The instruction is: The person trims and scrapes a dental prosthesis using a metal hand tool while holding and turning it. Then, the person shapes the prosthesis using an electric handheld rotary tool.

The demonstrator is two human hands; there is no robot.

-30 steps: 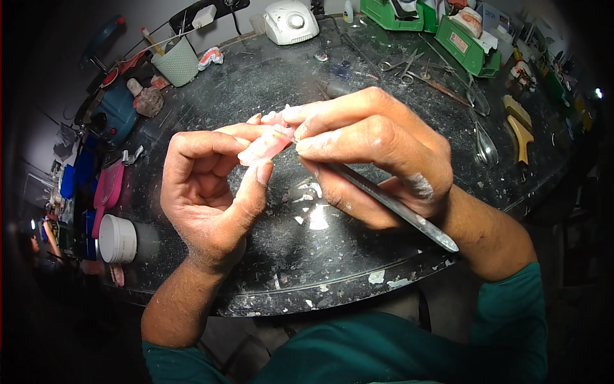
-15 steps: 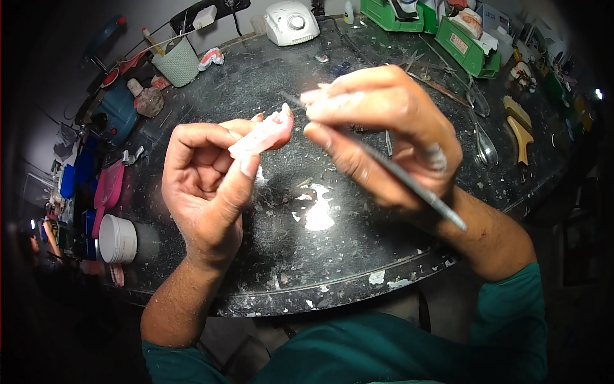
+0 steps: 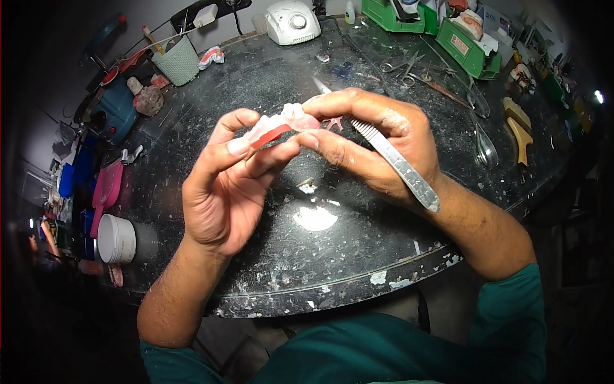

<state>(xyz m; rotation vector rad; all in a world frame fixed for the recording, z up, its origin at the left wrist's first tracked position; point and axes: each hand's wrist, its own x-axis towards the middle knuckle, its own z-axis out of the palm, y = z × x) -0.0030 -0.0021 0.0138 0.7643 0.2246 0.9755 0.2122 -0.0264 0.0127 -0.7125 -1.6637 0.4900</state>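
Between my two hands, above the dark bench, is a pink denture (image 3: 279, 129) with white teeth along its upper edge. My left hand (image 3: 222, 185) pinches the denture's left end between thumb and fingers. On its right end are the thumb and index finger of my right hand (image 3: 390, 144). That same hand also keeps hold of a flat metal scalpel (image 3: 409, 176), its ridged handle slanting back across the palm side toward the wrist. The scalpel's pointed tip sticks out beyond the index finger, away from the denture. Fingers cover both ends of the denture.
Behind my right fingers lies a small branched pink piece (image 3: 334, 123). Scissors (image 3: 408, 69), a brush (image 3: 519, 137) and green bins (image 3: 470, 48) are at the right. A white control box (image 3: 292, 24) stands at the back, a white tub (image 3: 117, 238) at the left.
My right hand has come down and left onto the denture, with the scalpel turned aside. The denture has been rotated so its teeth face up; my left hand has shifted slightly right.
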